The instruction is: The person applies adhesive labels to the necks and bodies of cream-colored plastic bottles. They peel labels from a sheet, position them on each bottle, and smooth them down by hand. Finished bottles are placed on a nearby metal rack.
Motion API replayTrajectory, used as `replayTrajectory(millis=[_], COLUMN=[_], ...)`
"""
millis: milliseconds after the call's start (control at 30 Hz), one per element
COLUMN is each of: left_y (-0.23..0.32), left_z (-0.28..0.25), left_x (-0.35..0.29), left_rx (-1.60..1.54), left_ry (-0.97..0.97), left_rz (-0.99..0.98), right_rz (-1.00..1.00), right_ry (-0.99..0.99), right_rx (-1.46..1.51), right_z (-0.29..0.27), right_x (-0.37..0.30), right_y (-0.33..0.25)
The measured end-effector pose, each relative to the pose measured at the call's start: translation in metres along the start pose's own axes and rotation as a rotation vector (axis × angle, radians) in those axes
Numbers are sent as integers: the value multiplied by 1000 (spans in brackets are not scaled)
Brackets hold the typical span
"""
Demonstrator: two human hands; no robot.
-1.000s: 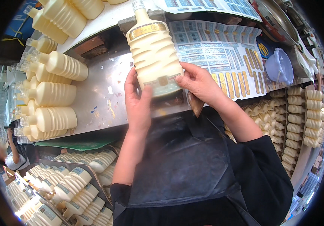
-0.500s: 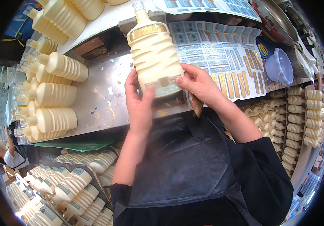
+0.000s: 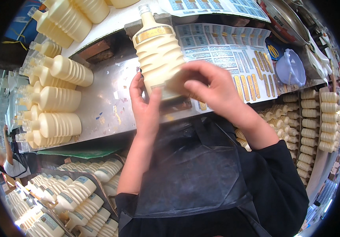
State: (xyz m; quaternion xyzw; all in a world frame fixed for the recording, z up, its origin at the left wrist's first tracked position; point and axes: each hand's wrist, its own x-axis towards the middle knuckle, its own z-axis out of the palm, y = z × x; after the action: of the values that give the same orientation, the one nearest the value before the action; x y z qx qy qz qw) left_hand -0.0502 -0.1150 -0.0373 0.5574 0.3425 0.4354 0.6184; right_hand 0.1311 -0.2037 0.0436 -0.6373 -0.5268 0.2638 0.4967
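over the metal counter [image 3: 98, 104], a cream ribbed bottle [image 3: 157, 53] points its neck away; the left hand [image 3: 145, 108], fingers part-curled, grips its lower left side; the right hand [image 3: 217, 89], fingers bent inward, pinches a blurred brown tool [image 3: 176, 82] over its lower front.
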Motion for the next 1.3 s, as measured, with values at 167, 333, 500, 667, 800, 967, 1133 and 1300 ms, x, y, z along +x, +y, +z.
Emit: replayTrajectory(millis=[167, 333, 500, 667, 800, 967, 1133, 1300], left_y=[2, 10, -1, -19, -19, -18, -12, -16], left_z=[-1, -2, -2, 4, 9, 8, 13, 11], left_x=[-4, -6, -6, -2, -4, -6, -6, -5], left_rx=[-41, -156, -107, 31, 272, 332, 300, 252], left_ry=[14, 11, 29, 54, 77, 57, 85, 79], left_rz=[-16, -75, -51, 39, 66, 65, 71, 65], right_rz=[-463, -751, 54, 273, 309, 320, 280, 294], right_ry=[260, 19, 268, -11, -51, -46, -10, -21], right_rx=[-466, -389, 209, 82, 270, 358, 351, 377], right_z=[5, 24, 5, 13, 22, 26, 29, 29], right_x=[-4, -32, -15, -11, -7, -8, -8, -9], right_y=[1, 1, 5, 49, 56, 64, 62, 63])
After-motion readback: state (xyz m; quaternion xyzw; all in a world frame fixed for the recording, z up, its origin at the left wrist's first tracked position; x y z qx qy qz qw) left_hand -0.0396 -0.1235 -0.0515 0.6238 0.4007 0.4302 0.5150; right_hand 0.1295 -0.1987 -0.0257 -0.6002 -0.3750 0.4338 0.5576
